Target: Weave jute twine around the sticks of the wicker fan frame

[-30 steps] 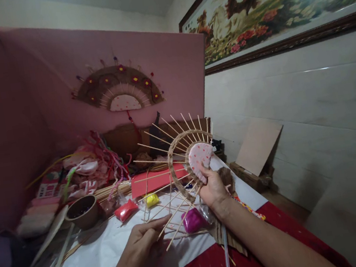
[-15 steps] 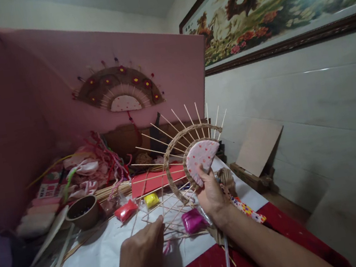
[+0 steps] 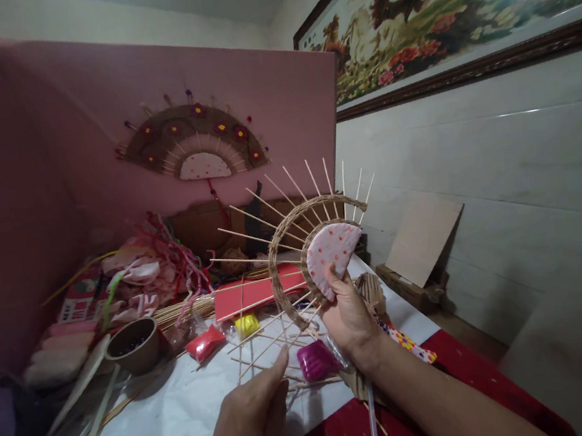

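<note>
My right hand (image 3: 350, 315) grips a half-made fan by its white half-round base (image 3: 331, 256) with red dots, thumb on the front. Thin wooden sticks (image 3: 249, 233) fan out from the base. A braided brown cord (image 3: 275, 249) weaves through the sticks in an arc. Below the fan's lower left sticks is my left hand (image 3: 254, 413), its fingers drawn together and curled. Whatever its fingertips hold, if anything, is hidden. Just right of those fingertips lies a purple clay packet (image 3: 317, 360).
Red (image 3: 205, 344) and yellow (image 3: 246, 325) clay packets, red card (image 3: 248, 296) and a brown bowl (image 3: 134, 347) lie on the white-covered table (image 3: 174, 425). Pink material (image 3: 138, 270) is heaped at the left. A finished fan (image 3: 197, 141) hangs on the pink panel behind.
My left hand has moved right, closer to the purple packet. The fan in my right hand has shifted slightly up and right.
</note>
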Available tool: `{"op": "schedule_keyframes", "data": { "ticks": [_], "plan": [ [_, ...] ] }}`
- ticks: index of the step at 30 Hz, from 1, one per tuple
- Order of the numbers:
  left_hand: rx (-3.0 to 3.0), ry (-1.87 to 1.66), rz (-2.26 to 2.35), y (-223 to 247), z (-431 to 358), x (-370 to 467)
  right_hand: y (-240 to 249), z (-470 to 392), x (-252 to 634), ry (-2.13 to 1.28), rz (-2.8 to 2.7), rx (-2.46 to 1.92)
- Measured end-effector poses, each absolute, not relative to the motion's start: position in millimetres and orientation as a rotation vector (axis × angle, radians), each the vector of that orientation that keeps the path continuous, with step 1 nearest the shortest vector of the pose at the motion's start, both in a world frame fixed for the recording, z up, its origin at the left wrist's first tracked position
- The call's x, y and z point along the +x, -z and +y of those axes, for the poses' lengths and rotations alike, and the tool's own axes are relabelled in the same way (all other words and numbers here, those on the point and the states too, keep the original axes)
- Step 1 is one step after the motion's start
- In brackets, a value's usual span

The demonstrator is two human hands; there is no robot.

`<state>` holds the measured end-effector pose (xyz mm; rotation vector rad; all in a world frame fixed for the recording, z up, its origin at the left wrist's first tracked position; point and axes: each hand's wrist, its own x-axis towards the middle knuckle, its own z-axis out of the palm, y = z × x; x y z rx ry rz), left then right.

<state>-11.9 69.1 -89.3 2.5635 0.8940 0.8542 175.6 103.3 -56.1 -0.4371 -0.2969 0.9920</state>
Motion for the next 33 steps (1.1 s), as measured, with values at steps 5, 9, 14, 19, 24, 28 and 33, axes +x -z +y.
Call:
{"op": "schedule_keyframes", "data": {
  "ticks": [5, 9, 14, 19, 24, 28, 33],
  "plan": [
    [2.223, -0.83, 0.713, 73.5, 58.8, -8.9, 53.5, 104.8, 182.7, -0.994, -0.268, -0.423],
    [2.396, -0.887, 0.781, 80.2, 60.7, -9.0, 51.0, 106.1, 187.8, -0.982, -0.281, -0.386],
    [2.385, -0.888, 0.755, 76.0, 56.7, -11.3, 43.1, 104.9, 195.1, -0.885, -0.314, -0.385],
    [2.094, -0.736, 0.492, 72.0, 42.4, -6.7, 41.8, 99.8, 191.9, -1.024, -0.246, -0.382],
    [1.958, -0.779, 0.485, 101.4, 42.0, 5.6, 43.3, 98.3, 187.1, -1.043, -0.226, -0.366],
    [1.869, -0.793, 0.699, 100.3, 42.6, 7.9, 45.4, 99.3, 184.3, -1.027, -0.247, -0.338],
    [1.839, -0.801, 0.752, 90.5, 39.1, 8.2, 50.5, 96.1, 173.5, -0.982, -0.312, -0.351]
  ]
}}
